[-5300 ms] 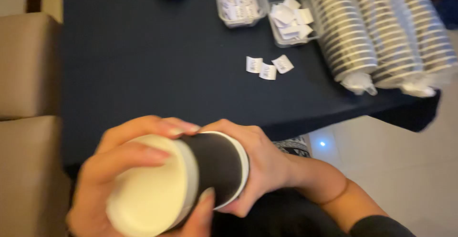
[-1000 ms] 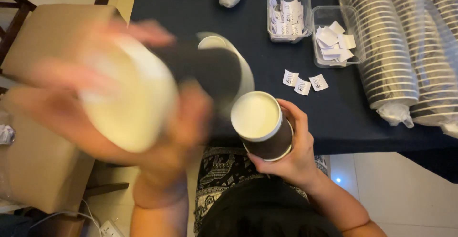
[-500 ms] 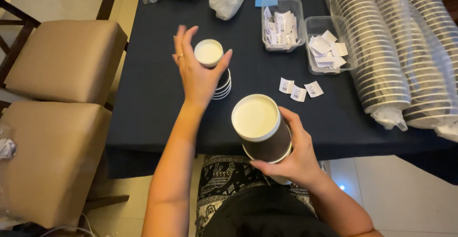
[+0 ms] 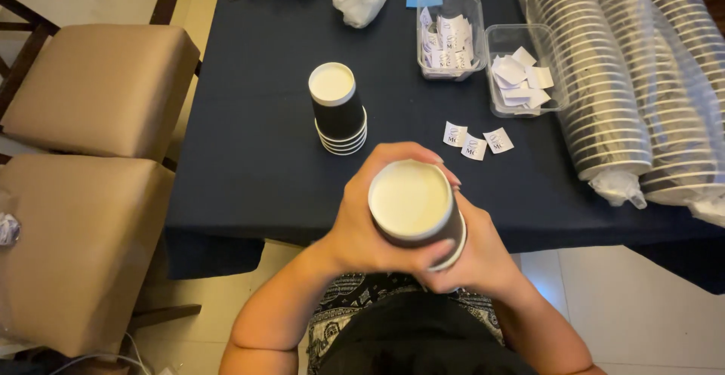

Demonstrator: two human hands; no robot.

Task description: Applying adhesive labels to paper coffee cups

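Both hands closed round a nested pair of black paper cups (image 4: 415, 210), held over the near table edge above the lap, bases toward the camera. Left hand (image 4: 361, 228) wraps the side, fingers pressed onto the cup wall; right hand (image 4: 472, 258) cradles from below and behind, thumb on the rim of the lower cup.

Risk, as I judge it: the cups look seated tightly — a hard pull to part them could crush the thin wall or jerk one loose, and it would drop to the floor, not the table.

Room: the dark tablecloth (image 4: 257, 118) lies open left of the inverted cup stack (image 4: 337, 109). Right side crowded — three loose paper labels (image 4: 474, 142), two clear label trays (image 4: 453, 35), bagged cup sleeves (image 4: 604, 80) overhanging the edge. Padded chairs (image 4: 98, 88) stand close on the left.
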